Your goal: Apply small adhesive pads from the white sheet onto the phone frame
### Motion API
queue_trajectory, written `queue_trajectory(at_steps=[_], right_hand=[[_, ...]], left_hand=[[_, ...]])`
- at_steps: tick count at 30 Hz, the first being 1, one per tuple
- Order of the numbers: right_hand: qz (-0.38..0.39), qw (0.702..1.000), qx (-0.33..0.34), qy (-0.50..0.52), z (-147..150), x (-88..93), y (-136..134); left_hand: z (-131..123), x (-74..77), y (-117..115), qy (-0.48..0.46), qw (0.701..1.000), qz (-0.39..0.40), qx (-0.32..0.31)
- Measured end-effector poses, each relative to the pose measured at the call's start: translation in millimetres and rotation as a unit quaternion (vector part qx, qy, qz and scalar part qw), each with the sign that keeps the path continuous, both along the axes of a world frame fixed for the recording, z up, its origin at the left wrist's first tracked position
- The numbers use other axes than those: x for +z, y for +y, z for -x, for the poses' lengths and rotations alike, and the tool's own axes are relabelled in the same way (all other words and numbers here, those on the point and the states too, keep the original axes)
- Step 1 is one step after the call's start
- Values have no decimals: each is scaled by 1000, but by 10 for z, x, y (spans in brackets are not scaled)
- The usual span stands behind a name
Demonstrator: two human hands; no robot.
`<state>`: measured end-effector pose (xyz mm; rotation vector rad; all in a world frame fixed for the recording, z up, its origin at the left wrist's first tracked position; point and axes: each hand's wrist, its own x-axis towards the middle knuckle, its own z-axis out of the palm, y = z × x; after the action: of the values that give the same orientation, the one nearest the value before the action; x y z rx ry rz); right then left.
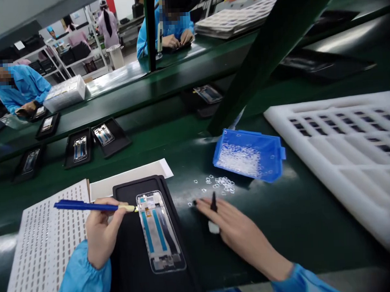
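A phone frame (160,231) with blue strips lies in a black tray (135,269) in front of me. My left hand (102,238) is closed around a blue pen-like tool (84,206), and the tool's pale tip touches the top left corner of the phone frame. My right hand (232,228) lies flat on the green table with fingers stretched out, a small black tool (213,202) held between two fingers. Its fingertips are close to a scatter of tiny clear parts (220,183) on the table.
A blue bin (273,160) of small clear parts sits just beyond the scatter. A white perforated sheet (40,243) lies at left, a large white gridded tray (350,156) at right. Black trays with phone frames (80,147) line the conveyor. Other people in blue coats (21,87) work across it.
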<state>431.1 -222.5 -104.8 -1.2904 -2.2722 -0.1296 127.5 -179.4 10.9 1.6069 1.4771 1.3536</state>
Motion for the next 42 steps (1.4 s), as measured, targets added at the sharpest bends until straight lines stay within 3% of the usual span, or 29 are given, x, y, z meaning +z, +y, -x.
queue_trajectory(at_steps=[2, 3, 7, 11, 15, 17, 20, 25, 32, 42], right_hand=[[-12, 999, 50, -8, -23, -1, -12], [-28, 999, 42, -18, -45, -2, -10], [-68, 993, -86, -42, -211, 7, 44], [-23, 990, -137, 14, -252, 94, 115], [0, 978, -187, 88, -43, 263, 202], [21, 975, -165, 146, 125, 355, 274], [72, 968, -78, 229, 417, 469, 430], [137, 949, 9, 285, 782, 536, 678], [162, 941, 16, 295, 880, 470, 686], [155, 933, 11, 324, 915, 478, 678]], left_hand=[[2, -18, -1, -10, 1000, 12, -4], [4, -26, -1, -12, 1000, 15, -7], [30, -47, 21, -20, 999, 38, -19], [59, -46, 70, -27, 998, 58, -27], [70, -77, 113, -10, 997, 67, -42], [58, -115, 144, 4, 995, 78, -56], [-8, -175, 212, 34, 992, 88, -83], [-190, -210, 337, 79, 984, 89, -135], [-298, -234, 414, 145, 967, 102, -185], [-362, -208, 424, 271, 946, 57, -172]])
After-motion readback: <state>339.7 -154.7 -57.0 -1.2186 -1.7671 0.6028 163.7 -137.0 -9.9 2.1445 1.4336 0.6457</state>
